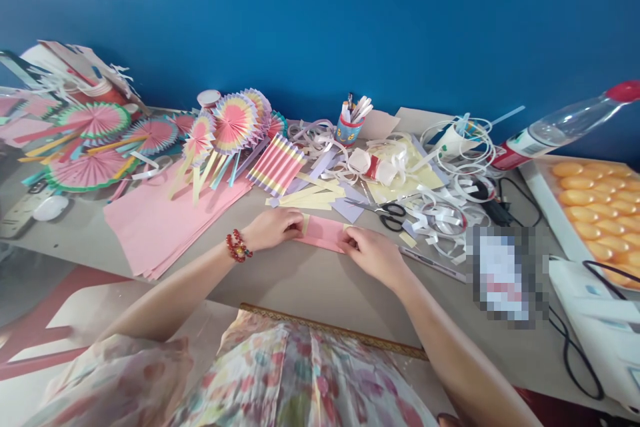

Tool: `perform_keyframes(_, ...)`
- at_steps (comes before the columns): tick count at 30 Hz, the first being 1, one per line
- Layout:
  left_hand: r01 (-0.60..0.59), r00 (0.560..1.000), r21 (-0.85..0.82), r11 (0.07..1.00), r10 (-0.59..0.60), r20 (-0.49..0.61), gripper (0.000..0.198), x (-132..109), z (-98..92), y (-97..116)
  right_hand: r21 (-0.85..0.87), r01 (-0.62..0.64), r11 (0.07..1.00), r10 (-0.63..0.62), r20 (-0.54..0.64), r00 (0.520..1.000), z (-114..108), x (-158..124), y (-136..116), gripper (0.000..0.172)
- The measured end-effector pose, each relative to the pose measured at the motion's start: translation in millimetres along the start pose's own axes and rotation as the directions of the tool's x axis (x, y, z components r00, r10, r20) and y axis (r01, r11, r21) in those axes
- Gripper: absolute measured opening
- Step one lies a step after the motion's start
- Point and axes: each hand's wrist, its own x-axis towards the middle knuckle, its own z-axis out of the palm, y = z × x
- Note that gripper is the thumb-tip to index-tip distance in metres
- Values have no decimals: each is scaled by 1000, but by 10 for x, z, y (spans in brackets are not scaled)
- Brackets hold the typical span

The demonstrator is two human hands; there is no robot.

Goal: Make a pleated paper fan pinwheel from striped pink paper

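Observation:
A narrow piece of folded pink paper (pixel 323 232) with pale yellow ends lies near the table's front edge. My left hand (pixel 276 229) pinches its left end, thumb and fingers closed. At the opposite end my right hand (pixel 371 252) grips the paper in the same way. Just beyond it are pale yellow paper strips (pixel 313 195) and black-handled scissors (pixel 393 215). A pleated pink, yellow and purple paper (pixel 277 167) sits behind my left hand. To the right of my right hand lies a thin ruler-like strip (pixel 434 263).
Stacked pink sheets (pixel 170 220) and several round paper fans (pixel 235 123) spread to the left. White tape loops (pixel 445 213), a pen cup (pixel 349 128), a plastic bottle (pixel 565 123) and a tray of orange domed things (pixel 595 207) stand behind and right. A blue wall (pixel 320 20) closes the back.

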Motion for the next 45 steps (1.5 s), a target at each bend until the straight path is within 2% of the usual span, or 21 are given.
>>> perform_keyframes(8,-6,1000,42,999,6,-16,16,-37,30,17,14,-6,1000,6,8,1000,6,0,2,9)
perform_keyframes(16,-14,999,152,988,18,-30,25,-127,134,49,42,4,999,-4,0,1000,14,-11,0,7)
perform_keyframes(23,2,998,226,974,12,-62,26,-192,196,95,109,72,991,-75,26,997,-47,-19,120,8)
perform_keyframes(29,-9,997,229,973,25,-68,26,-176,184,79,156,108,982,-114,26,993,-123,-41,227,13)
perform_keyframes(45,16,997,205,979,-1,-76,26,-179,197,68,146,232,962,-223,-76,972,-8,-97,257,15)
